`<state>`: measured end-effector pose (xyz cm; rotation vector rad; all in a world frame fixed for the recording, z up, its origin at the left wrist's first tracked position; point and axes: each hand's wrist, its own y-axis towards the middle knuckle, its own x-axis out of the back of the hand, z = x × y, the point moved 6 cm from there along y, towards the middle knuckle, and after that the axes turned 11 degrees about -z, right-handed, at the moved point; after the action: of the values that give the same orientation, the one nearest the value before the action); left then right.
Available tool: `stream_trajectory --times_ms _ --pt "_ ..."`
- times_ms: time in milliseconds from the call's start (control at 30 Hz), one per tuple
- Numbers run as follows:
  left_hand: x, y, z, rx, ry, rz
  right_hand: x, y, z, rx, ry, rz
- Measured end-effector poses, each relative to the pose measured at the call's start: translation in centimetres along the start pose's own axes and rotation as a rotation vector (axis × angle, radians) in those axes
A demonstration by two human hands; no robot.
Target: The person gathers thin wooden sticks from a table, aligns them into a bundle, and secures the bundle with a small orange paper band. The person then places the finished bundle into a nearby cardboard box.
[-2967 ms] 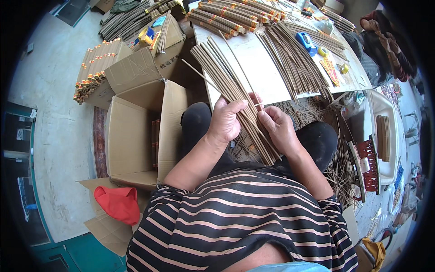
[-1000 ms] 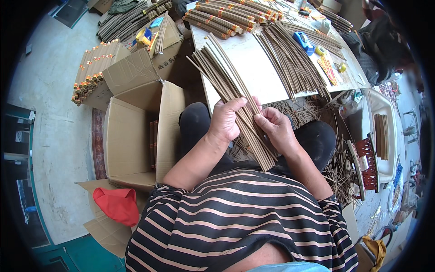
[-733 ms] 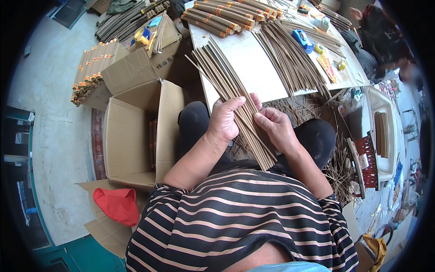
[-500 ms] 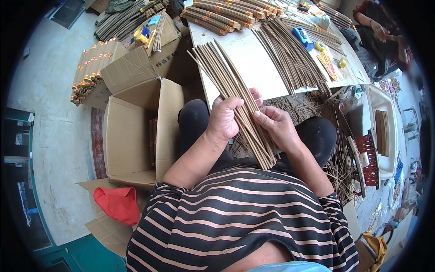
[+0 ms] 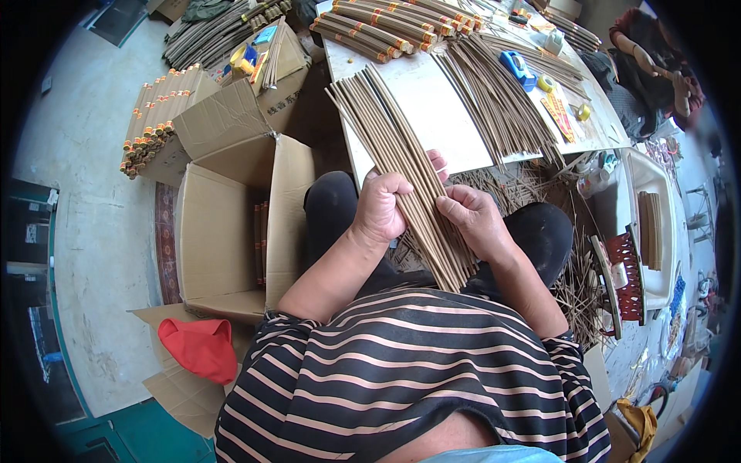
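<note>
A flat, fanned bunch of thin brown incense sticks (image 5: pixel 384 123) slants across my lap, its far end over the near edge of the white table (image 5: pixel 417 96). My left hand (image 5: pixel 380 208) is closed round the middle of the bunch, thumb on top and fingertips showing past its far side. My right hand (image 5: pixel 472 220) pinches the right side lower down, thumb over the sticks and the other fingers hidden beneath. The near ends of the sticks reach almost to my striped shirt. More loose sticks (image 5: pixel 498 100) lie spread on the table.
Banded bundles (image 5: pixel 378 31) are piled at the table's back, with a blue tape dispenser (image 5: pixel 519 71) to their right. An open cardboard box (image 5: pixel 224 224) stands left of my legs, below more stacked bundles (image 5: pixel 158 112). Another person's hands (image 5: pixel 660 69) show at far right.
The sticks in my hands have spread into a flatter, more even row, and a stick that stood apart on the right now lies among them. Both hands have barely shifted.
</note>
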<state>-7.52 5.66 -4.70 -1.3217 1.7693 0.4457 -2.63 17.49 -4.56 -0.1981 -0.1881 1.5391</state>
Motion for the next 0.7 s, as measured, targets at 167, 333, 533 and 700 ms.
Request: stream_trajectory --times_ms 167,333,533,700 --pt "-0.1 0.1 0.0 0.005 -0.02 0.017 0.1 0.1 0.0 0.018 -0.018 -0.005" --pt "-0.2 0.2 -0.1 0.004 -0.033 0.017 0.3 0.5 -0.8 0.008 -0.047 0.013" --pt "-0.2 0.7 0.0 -0.042 0.023 0.025 -0.7 0.2 -0.9 -0.016 0.025 0.089" --pt "-0.4 0.5 -0.2 -0.029 0.001 0.032 -0.7 0.4 -0.8 -0.054 0.129 0.081"
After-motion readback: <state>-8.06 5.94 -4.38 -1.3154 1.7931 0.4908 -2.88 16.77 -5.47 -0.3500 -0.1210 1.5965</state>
